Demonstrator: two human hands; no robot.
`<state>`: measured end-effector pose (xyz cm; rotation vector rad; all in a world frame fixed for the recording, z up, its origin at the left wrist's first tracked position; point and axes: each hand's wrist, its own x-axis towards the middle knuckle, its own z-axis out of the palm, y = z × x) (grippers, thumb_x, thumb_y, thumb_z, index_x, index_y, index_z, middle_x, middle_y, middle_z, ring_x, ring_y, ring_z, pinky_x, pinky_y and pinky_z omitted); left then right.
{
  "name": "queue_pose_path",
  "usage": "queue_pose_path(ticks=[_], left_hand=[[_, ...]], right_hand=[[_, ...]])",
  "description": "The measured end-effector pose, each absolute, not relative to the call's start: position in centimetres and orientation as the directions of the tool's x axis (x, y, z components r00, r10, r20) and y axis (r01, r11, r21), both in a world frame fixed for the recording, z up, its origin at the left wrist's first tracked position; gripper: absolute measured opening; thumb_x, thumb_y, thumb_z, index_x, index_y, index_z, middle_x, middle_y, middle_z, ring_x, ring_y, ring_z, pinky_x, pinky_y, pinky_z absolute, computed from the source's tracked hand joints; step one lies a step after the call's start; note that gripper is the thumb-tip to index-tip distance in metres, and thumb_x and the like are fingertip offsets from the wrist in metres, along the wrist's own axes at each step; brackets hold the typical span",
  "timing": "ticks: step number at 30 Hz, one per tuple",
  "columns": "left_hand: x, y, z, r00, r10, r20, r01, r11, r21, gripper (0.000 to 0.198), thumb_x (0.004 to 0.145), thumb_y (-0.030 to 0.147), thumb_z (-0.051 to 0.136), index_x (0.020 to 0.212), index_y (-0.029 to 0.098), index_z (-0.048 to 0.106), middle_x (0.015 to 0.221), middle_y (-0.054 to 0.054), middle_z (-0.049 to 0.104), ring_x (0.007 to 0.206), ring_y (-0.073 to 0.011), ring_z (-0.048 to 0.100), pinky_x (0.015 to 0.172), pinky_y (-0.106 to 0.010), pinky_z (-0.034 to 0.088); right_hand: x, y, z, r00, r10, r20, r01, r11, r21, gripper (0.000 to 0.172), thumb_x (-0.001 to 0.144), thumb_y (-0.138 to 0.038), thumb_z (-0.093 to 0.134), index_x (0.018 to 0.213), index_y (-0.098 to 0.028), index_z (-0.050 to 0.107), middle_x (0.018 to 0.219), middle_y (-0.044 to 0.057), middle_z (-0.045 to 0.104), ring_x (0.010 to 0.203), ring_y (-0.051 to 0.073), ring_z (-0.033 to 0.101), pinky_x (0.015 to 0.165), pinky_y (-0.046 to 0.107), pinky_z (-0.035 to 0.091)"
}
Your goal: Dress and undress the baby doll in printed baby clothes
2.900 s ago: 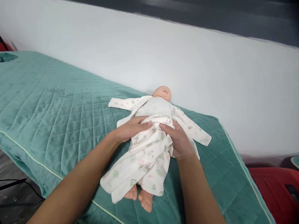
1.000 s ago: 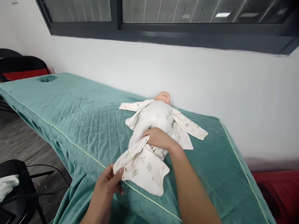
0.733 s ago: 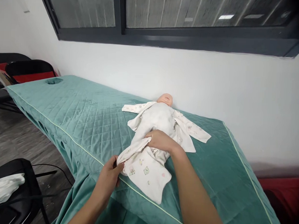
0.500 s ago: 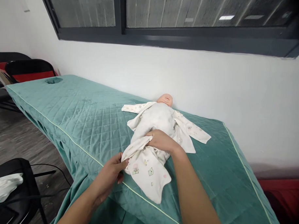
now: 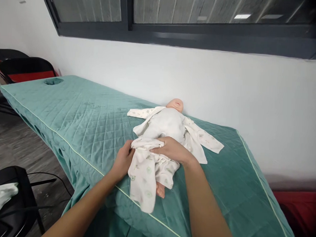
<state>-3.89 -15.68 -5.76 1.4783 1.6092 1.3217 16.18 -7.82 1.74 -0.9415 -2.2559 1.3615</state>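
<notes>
A baby doll [image 5: 175, 104] lies on its back on a green quilted bed cover [image 5: 90, 119], its head toward the wall. It wears a pale bodysuit [image 5: 167, 122] and an opened white printed jacket [image 5: 209, 140] with both sleeves spread out. White printed trousers [image 5: 148, 171] lie gathered about the doll's legs, and one bare foot [image 5: 160, 190] sticks out at the bottom. My left hand [image 5: 124, 158] grips the left edge of the trousers' waistband. With its fingers closed on the waistband's other side, my right hand [image 5: 172, 149] rests between the doll's thighs.
The bed stands against a white wall [image 5: 226, 86] beneath a dark-framed window [image 5: 176, 38]. Black and red chairs [image 5: 30, 70] are at the far left. Nearer, a black chair [image 5: 15, 200] holds a white cloth [image 5: 1, 197]. A cable runs beside it.
My left hand has moved up and a little to the right with the trousers' edge. The trousers sit higher, and a bare foot now shows. My right hand has hardly moved.
</notes>
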Motion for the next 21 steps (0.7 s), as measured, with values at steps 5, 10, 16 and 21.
queue_pose_path(ticks=[5, 10, 16, 21], left_hand=[[-4.4, -12.7, -6.6, -0.132, 0.938, 0.321, 0.465, -0.228, 0.855, 0.019, 0.092, 0.031, 0.045, 0.104, 0.021, 0.055, 0.096, -0.002, 0.066, 0.087, -0.0183, 0.061, 0.077, -0.03, 0.047], [-4.3, -11.1, -6.8, -0.082, 0.886, 0.456, 0.653, -0.298, 0.697, 0.019, 0.093, 0.025, 0.045, 0.11, 0.022, 0.053, 0.104, -0.003, 0.065, 0.094, -0.0195, 0.061, 0.08, -0.031, 0.046], [-4.7, -9.1, -6.0, 0.084, 0.773, 0.629, 0.86, -0.375, 0.347, 0.012, 0.094, 0.023, 0.049, 0.104, 0.018, 0.054, 0.1, -0.008, 0.063, 0.095, -0.0215, 0.055, 0.084, -0.033, 0.044], [-5.1, -6.9, -6.1, 0.189, 0.727, 0.66, 0.893, -0.406, 0.192, 0.017, 0.097, 0.025, 0.045, 0.106, 0.015, 0.056, 0.108, -0.011, 0.064, 0.098, -0.0236, 0.053, 0.086, -0.036, 0.04]], right_hand=[[16.2, -7.7, 1.6, -0.71, 0.702, -0.052, 0.378, 0.318, -0.87, 0.029, 0.084, -0.041, 0.064, 0.102, -0.02, 0.071, 0.104, 0.002, 0.073, 0.098, 0.026, 0.066, 0.08, 0.031, 0.048], [16.3, -7.4, 1.3, -0.692, 0.722, -0.014, 0.353, 0.321, -0.879, 0.029, 0.085, -0.043, 0.063, 0.102, -0.02, 0.069, 0.108, 0.004, 0.071, 0.1, 0.025, 0.064, 0.085, 0.033, 0.047], [16.3, -7.1, 1.3, -0.634, 0.773, -0.03, 0.383, 0.279, -0.881, 0.024, 0.086, -0.042, 0.06, 0.094, -0.02, 0.066, 0.084, 0.001, 0.065, 0.068, 0.016, 0.057, 0.064, 0.028, 0.044], [16.3, -7.0, 1.1, -0.603, 0.796, -0.05, 0.314, 0.179, -0.933, 0.022, 0.086, -0.042, 0.06, 0.088, -0.02, 0.062, 0.075, -0.002, 0.056, 0.055, 0.011, 0.046, 0.054, 0.025, 0.04]])
